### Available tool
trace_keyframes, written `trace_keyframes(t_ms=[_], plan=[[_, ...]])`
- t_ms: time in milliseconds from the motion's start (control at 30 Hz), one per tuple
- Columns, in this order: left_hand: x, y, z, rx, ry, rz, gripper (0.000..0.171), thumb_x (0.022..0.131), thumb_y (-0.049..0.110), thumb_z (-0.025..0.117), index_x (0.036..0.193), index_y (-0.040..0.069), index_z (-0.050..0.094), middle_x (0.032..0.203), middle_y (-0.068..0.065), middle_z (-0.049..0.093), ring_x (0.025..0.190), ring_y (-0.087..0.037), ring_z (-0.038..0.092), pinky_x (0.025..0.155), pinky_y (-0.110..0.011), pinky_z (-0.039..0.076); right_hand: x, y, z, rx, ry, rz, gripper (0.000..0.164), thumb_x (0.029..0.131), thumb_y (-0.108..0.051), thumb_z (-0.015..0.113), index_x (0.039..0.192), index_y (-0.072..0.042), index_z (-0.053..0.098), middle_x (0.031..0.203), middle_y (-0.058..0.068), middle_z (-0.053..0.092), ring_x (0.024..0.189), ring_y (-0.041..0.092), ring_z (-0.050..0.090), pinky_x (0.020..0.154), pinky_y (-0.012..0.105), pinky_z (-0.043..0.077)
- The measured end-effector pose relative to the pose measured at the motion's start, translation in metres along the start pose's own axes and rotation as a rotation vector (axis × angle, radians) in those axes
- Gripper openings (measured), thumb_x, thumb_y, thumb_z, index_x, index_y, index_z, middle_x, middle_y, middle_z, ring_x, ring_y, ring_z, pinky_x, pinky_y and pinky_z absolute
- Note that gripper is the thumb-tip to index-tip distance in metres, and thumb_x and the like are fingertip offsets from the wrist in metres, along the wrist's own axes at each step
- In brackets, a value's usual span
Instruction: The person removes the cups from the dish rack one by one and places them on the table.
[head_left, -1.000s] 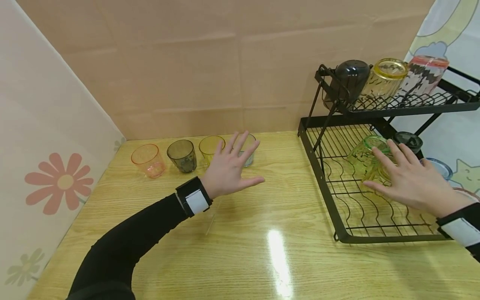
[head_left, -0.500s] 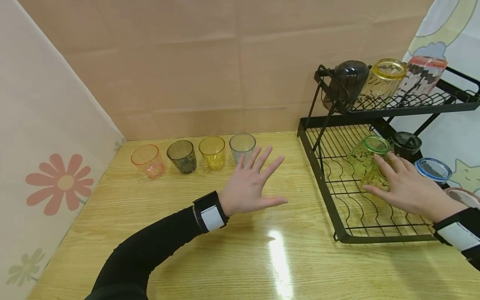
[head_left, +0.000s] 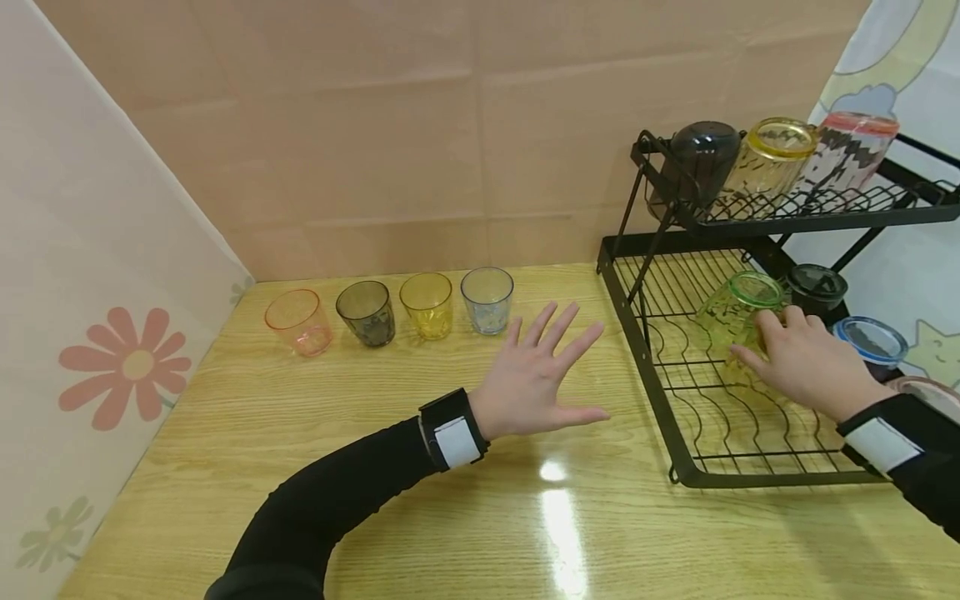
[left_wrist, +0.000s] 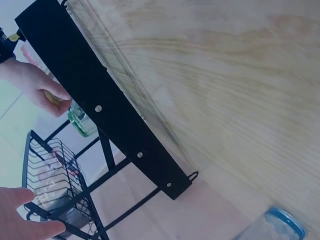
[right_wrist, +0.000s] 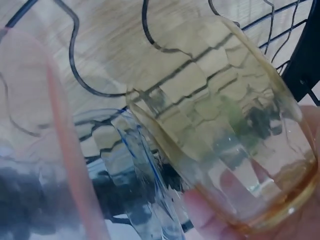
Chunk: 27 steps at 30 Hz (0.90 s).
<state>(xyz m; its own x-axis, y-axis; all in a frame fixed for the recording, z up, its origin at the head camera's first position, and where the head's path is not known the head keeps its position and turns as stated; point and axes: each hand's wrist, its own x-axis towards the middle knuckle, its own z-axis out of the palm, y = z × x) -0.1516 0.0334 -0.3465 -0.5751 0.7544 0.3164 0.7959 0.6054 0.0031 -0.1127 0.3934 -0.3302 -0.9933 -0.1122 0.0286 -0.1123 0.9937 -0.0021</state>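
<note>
My right hand [head_left: 813,367] reaches over the rack's lower tier and grips a yellow drinking glass [right_wrist: 220,120] by its base end. In the head view the hand covers most of this glass. A green glass [head_left: 738,304] stands upside down just behind the fingers. My left hand [head_left: 532,379] hovers over the table with its fingers spread, holding nothing. Four-sided row aside, the glass nearest to it is a blue-rimmed one [head_left: 487,304]. Beside that stand a yellow glass [head_left: 427,308], a dark grey glass [head_left: 366,315] and a pink-rimmed glass [head_left: 298,323], all upright.
The black two-tier dish rack [head_left: 652,396] fills the right side. Its upper shelf bears a dark glass [head_left: 701,162], an amber glass [head_left: 772,158] and a pink glass [head_left: 847,154]. Along the lower right side sit a black glass [head_left: 816,287] and a blue-rimmed glass [head_left: 870,340].
My left hand has moved right and toward the front, away from the row of glasses. My right hand's fingers have curled from spread to gripping the yellow glass on the rack.
</note>
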Motion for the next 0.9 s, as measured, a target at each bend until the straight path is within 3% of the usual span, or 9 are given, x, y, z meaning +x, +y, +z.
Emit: trace_keyframes(t_ms=[433,700,900], plan=[[0.013,0.023,0.015,0.013,-0.056,0.038,0.099,0.08,0.083,0.042,0.157,0.028,0.014,0.161,-0.011,0.01,0.146,-0.032,0.006,0.108,-0.061,0.021,-0.001,0.0,-0.001,0.002,0.058,-0.001,0.041,0.097,-0.032,0.056,0.1,0.008,0.05,0.088,0.029,0.044,0.075,0.042,0.049,0.05,0.049,0.043],[0.024,0.036,0.018,-0.005,-0.066,0.038,0.099,0.08,0.083,0.041,0.158,0.029,0.011,0.162,-0.01,0.007,0.147,-0.031,0.005,0.109,-0.06,0.019,-0.002,-0.006,-0.026,0.022,0.059,0.075,0.039,0.099,-0.035,0.051,0.094,0.004,0.048,0.084,0.025,0.041,0.068,0.036,0.047,0.044,0.042,0.038],[0.031,0.044,0.018,-0.038,-0.091,0.021,0.099,0.081,0.083,0.041,0.157,0.031,0.007,0.162,-0.007,0.002,0.147,-0.031,0.006,0.111,-0.058,0.016,0.0,-0.011,-0.048,0.003,0.148,0.052,0.037,0.096,-0.031,0.056,0.092,0.005,0.049,0.084,0.024,0.042,0.066,0.033,0.044,0.047,0.042,0.039]])
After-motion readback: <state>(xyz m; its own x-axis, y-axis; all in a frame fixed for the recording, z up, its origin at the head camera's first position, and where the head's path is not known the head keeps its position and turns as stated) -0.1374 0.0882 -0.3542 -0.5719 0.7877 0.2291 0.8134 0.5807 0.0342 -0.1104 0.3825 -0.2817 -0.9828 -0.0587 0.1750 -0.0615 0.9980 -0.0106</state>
